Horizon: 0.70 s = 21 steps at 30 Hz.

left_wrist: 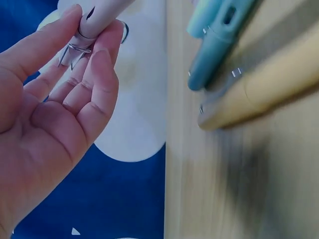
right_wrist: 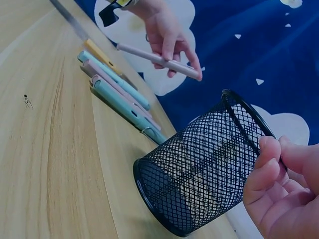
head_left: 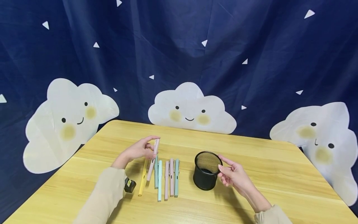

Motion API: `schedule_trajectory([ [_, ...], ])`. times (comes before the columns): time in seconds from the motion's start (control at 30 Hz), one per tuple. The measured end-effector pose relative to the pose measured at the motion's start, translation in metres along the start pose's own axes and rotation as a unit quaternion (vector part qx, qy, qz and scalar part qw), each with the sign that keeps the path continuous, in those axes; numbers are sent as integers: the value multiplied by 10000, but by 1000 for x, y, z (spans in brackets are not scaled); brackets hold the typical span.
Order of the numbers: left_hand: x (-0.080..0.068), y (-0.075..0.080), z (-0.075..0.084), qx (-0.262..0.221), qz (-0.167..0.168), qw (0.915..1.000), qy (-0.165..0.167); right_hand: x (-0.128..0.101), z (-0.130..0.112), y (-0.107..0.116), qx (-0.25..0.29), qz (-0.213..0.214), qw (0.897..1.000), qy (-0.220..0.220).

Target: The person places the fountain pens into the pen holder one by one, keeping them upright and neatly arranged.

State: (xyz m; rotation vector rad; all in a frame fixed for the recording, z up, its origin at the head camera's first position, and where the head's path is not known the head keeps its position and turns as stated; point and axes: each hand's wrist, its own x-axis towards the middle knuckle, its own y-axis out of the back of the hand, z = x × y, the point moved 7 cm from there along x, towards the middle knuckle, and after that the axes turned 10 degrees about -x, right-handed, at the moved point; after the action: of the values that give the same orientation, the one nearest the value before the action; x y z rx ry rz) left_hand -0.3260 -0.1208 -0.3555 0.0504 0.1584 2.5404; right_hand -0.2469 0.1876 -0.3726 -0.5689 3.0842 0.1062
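On the wooden table (head_left: 251,161), my right hand (head_left: 233,175) steadies the black mesh pen cup (head_left: 206,171), thumb and forefinger pinched on its near rim, the cup tipped slightly off its base in the right wrist view. My left hand (head_left: 139,149) pinches the upper end of a pink pen (head_left: 153,158) between thumb and fingertips, the pen raised and slanted above the row of pens (head_left: 165,179) left of the cup. Risk noted: a fingertip hold this near the end may let the pen swing or slip onto the row, and my light rim pinch could tip the cup.

Left hand (head_left: 141,150) pinching a pink pen (head_left: 152,161) (tilted), right hand (head_left: 233,174) holding black mesh cup (head_left: 206,170) rim
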Motion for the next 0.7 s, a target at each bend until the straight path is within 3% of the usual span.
schedule_trajectory([
  [0.7, 13, -26, 30, 131, 91, 9977, -658, 0, 2, 0, 88, -48, 9999, 52],
])
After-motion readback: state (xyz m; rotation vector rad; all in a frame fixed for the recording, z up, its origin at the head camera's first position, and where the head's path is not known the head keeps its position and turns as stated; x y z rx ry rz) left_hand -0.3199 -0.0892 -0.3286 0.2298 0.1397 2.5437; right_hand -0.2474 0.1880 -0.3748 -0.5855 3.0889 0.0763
